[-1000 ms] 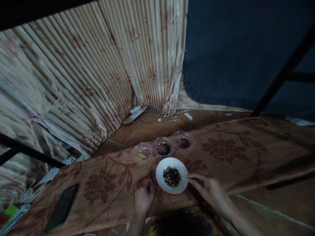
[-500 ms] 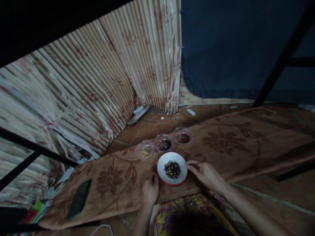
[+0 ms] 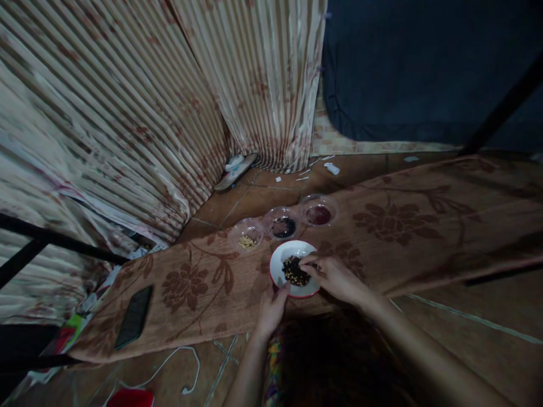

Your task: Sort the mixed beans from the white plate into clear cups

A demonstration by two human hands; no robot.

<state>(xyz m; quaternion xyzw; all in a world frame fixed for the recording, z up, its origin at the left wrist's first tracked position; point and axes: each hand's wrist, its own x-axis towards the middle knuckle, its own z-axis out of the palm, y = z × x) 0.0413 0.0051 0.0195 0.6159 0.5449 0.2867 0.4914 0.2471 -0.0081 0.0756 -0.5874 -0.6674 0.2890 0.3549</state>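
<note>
A white bowl [image 3: 278, 263] with a red rim stands on the brown patterned cloth and holds a mix of dark and yellow beans [image 3: 293, 272]. My left hand [image 3: 274, 305] grips its near left edge, with the thumb over the rim. Over the beans, my right hand [image 3: 328, 275] has its fingertips pinched together; whatever they hold is too small or hidden to make out. Behind the bowl stand three clear plastic cups in a row: one with yellow beans [image 3: 246, 242], one with black beans [image 3: 286, 227], one with dark red beans [image 3: 319, 215].
A dark phone [image 3: 134, 316] lies on the cloth [image 3: 229, 316] at the left. Beyond the cloth are a striped curtain [image 3: 263, 85], a slipper [image 3: 236, 172] and white scraps on the tiled floor. A white cable [image 3: 197, 362] and a red object [image 3: 130, 397] are at the bottom left.
My left hand has moved from beside the bowl onto its rim. My right hand has gone from the bowl's right edge to over the beans. The view has tilted down.
</note>
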